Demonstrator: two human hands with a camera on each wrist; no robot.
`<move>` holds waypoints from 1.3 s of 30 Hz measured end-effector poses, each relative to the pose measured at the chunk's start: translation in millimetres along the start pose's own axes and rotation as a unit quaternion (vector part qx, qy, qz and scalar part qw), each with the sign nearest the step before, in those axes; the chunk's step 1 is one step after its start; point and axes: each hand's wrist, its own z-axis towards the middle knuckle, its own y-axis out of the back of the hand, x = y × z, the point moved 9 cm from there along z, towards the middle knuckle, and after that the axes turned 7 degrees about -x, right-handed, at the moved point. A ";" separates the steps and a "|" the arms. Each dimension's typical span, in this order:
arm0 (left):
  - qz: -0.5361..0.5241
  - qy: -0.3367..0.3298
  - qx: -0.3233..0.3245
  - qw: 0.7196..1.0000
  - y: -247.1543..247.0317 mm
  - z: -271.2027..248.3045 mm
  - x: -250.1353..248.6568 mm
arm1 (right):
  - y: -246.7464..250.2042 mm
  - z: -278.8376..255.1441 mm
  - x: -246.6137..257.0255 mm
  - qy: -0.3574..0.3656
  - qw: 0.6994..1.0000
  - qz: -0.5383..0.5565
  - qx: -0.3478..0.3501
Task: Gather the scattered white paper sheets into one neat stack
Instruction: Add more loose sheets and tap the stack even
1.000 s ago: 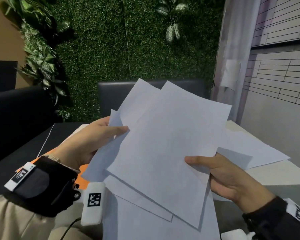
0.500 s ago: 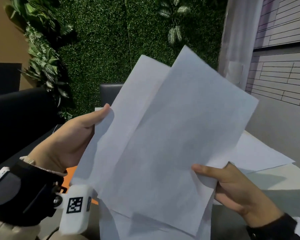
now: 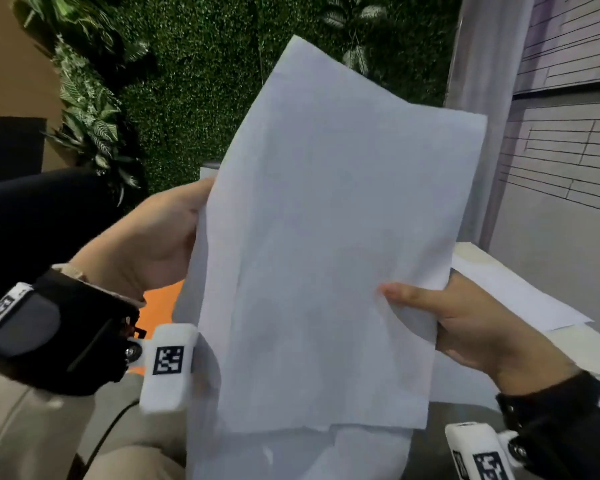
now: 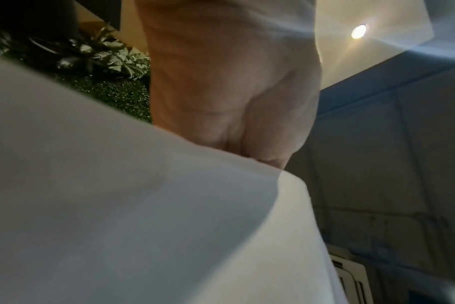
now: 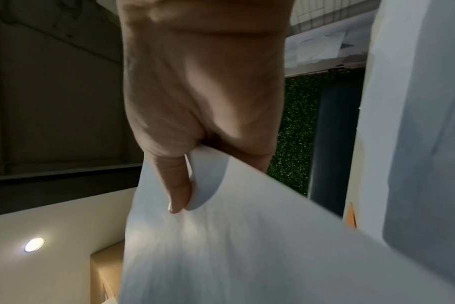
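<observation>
Scanning for writing, we found no readable words anywhere, only the black-and-white square code tag [image 3: 168,360] on the white left wrist unit and another code tag [image 3: 489,466] on the white right wrist unit, and neither could be read as text. The sheets themselves looked blank.

Against the view half a second before, the paper sheets [image 3: 326,254] had come closer together: the fanned spread with two separate top corners had mostly closed up, the front sheet now covered nearly all the others, and only a strip along the left edge and a ragged step at the bottom showed the sheets behind. A second before, they had been splayed much wider and held lower.

We held the bundle upright in the air in front of the green hedge wall [image 3: 194,81]. Our left hand [image 3: 153,240] clasped the bundle's left edge about midway up, thumb along the edge on the near side, while the other fingers were hidden behind the paper. Our right hand [image 3: 465,327] pinched the right edge lower down, its thumb pressed flat on the front sheet; the right wrist view showed the thumb [image 5: 177,185] bending the paper edge against the fingers behind.

More white sheets [image 3: 520,299] lay flat on the pale table [image 3: 586,348] to the right, just behind the right hand, apart from the held bundle.
</observation>
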 end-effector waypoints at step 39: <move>0.050 -0.113 -0.078 0.989 11.1 3.3 10.7 | 5.9 41.6 39.9 0.031 0.997 -0.049 -0.050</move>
